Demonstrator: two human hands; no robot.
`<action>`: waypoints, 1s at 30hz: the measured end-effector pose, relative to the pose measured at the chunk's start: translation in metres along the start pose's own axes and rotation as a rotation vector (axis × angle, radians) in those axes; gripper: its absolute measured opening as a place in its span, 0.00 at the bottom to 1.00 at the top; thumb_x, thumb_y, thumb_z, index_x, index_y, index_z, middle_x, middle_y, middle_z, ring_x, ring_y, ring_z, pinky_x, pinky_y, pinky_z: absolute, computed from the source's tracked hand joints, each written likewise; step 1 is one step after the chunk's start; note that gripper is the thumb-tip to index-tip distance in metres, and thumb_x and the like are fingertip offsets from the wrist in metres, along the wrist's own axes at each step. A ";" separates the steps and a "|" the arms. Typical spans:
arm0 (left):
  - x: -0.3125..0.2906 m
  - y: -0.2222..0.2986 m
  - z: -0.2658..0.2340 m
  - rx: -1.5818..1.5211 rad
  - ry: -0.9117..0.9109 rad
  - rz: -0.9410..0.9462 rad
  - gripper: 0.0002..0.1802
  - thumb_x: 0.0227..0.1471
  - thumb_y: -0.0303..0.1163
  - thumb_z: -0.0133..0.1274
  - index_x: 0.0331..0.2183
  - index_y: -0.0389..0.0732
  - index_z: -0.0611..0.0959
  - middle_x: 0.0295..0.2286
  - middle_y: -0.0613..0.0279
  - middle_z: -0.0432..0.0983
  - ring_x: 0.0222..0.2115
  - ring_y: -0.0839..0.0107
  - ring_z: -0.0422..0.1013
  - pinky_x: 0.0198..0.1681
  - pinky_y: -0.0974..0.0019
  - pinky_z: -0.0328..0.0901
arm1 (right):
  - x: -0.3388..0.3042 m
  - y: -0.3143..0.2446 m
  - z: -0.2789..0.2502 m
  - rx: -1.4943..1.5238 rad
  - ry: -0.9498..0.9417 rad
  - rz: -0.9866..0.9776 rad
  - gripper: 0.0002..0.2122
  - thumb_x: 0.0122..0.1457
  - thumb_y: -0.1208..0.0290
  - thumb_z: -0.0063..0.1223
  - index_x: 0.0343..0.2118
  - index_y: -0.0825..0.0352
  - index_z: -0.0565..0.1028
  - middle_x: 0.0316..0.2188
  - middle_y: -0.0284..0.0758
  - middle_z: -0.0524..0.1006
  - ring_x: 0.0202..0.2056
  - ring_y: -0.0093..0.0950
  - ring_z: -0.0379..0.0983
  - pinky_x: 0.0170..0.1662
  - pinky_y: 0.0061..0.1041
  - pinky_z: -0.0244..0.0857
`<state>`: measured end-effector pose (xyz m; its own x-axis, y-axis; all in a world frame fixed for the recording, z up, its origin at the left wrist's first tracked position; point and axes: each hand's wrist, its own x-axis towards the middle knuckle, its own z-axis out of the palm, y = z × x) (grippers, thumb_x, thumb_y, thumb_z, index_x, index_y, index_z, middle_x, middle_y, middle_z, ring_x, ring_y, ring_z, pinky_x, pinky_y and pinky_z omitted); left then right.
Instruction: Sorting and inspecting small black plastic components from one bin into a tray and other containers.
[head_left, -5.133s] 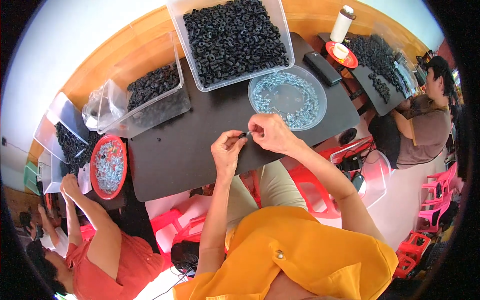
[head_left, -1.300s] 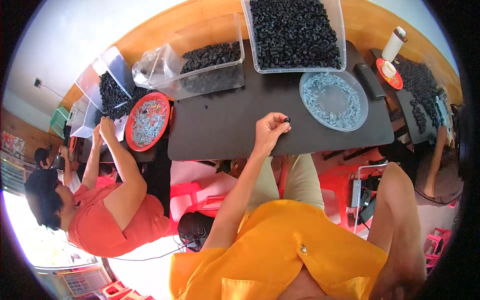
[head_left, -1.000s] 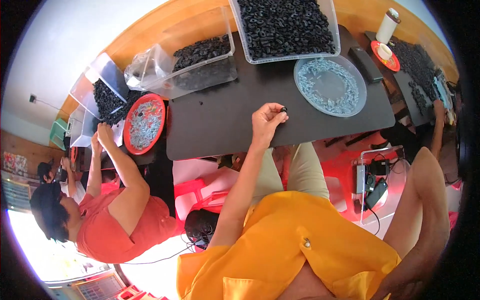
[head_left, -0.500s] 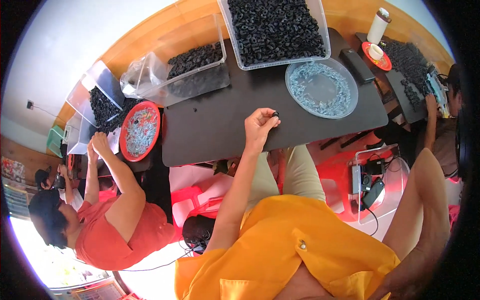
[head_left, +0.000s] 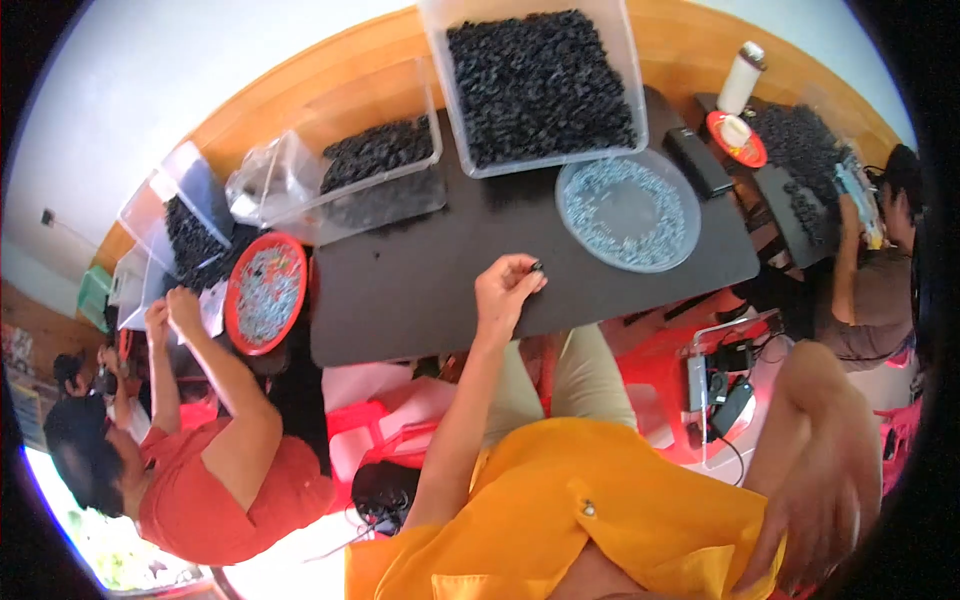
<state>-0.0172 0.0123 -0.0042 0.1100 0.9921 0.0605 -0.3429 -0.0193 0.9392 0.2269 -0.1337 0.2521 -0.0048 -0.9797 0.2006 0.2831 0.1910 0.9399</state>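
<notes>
Over the near part of the dark table (head_left: 410,300), my left hand (head_left: 505,295) is closed, pinching a small black plastic part (head_left: 537,268) between thumb and fingertips. The part's exact kind is too small to make out. To the right of that hand lies a round translucent tray (head_left: 630,217) with many small clear bluish pieces spread in a ring. Beyond it a clear plastic bin (head_left: 440,95) is heaped with small black parts (head_left: 540,85). My right hand (head_left: 820,510) is low at the right, by the side of my yellow shirt (head_left: 640,490), blurred, with fingers spread and apparently empty.
Another clear bin (head_left: 440,150) of black parts stands at the table's back left. A black case (head_left: 700,163) lies at right. Co-workers sit at both sides; a red basin (head_left: 303,290) of clear pieces is beside the left one. A clear box (head_left: 700,450) holds power adapters.
My right hand has come into view at the lower right, beside my shirt. My left hand keeps its pinch on the black part. The whole view has shifted, so the table appears lower.
</notes>
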 end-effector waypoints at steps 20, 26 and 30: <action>-0.005 0.008 0.006 -0.036 -0.023 -0.067 0.08 0.44 0.17 0.53 0.32 0.32 0.76 0.26 0.62 0.74 0.26 0.74 0.72 0.33 0.73 0.69 | -0.314 -0.106 -0.051 -0.347 -1.754 1.392 0.03 0.41 0.78 0.52 0.22 0.63 0.74 0.26 0.35 0.65 0.33 0.34 0.66 0.33 0.32 0.66; -0.006 0.006 0.004 -0.053 -0.046 -0.065 0.08 0.46 0.19 0.53 0.33 0.33 0.76 0.27 0.64 0.74 0.27 0.77 0.72 0.34 0.74 0.68 | -0.317 -0.107 -0.048 -0.350 -1.801 1.375 0.03 0.40 0.80 0.51 0.19 0.64 0.71 0.26 0.34 0.65 0.34 0.34 0.66 0.32 0.34 0.66; -0.006 0.004 0.003 -0.068 -0.052 -0.050 0.08 0.46 0.19 0.53 0.33 0.33 0.76 0.26 0.65 0.73 0.27 0.77 0.72 0.33 0.75 0.68 | -0.316 -0.105 -0.051 -0.345 -1.721 1.510 0.05 0.40 0.82 0.49 0.20 0.64 0.71 0.26 0.34 0.65 0.33 0.35 0.67 0.31 0.35 0.65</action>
<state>-0.0163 0.0061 0.0006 0.1768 0.9837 0.0332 -0.3977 0.0405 0.9166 0.2477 0.1528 0.0754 -0.1765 0.7778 0.6033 0.9569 0.2791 -0.0798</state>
